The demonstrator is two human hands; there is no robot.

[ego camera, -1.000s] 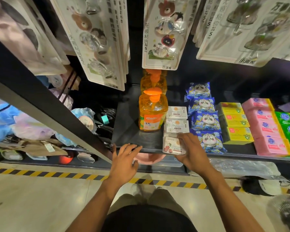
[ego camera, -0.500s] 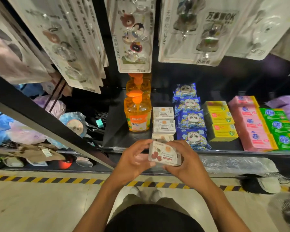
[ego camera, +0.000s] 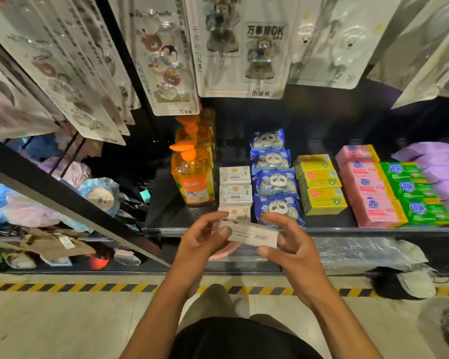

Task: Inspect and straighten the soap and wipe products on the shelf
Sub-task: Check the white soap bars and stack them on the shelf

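1. A slim cream soap box [ego camera: 252, 233] is held in the air just in front of the shelf's front edge [ego camera: 373, 230], off the shelf board. Its long narrow side is turned up toward the camera and shows small print and a barcode near the right end. It tilts slightly down to the right.
2. The left hand [ego camera: 205, 237] pinches the box's left end, with the thumb on the near face and the fingers curled behind.
3. The right hand [ego camera: 288, 242] grips the right end, with the fingers arched over the far side and the thumb under the near corner.
4. Directly behind the box, a front-to-back row of matching white boxes [ego camera: 235, 195] lies flat. The frontmost one is partly hidden by the held box.
5. This row is flanked closely by an orange pump bottle [ego camera: 193, 177] on its left and blue panda wipe packs [ego camera: 276, 182] on its right.
6. Further right stand yellow boxes [ego camera: 322, 200], pink bars [ego camera: 376, 211] and green bars [ego camera: 423, 208], in neat rows.
7. Bare dark shelf shows left of the bottle and in a strip before the yellow boxes.
8. Hanging blister cards [ego camera: 241, 47] overhang the back of the shelf.
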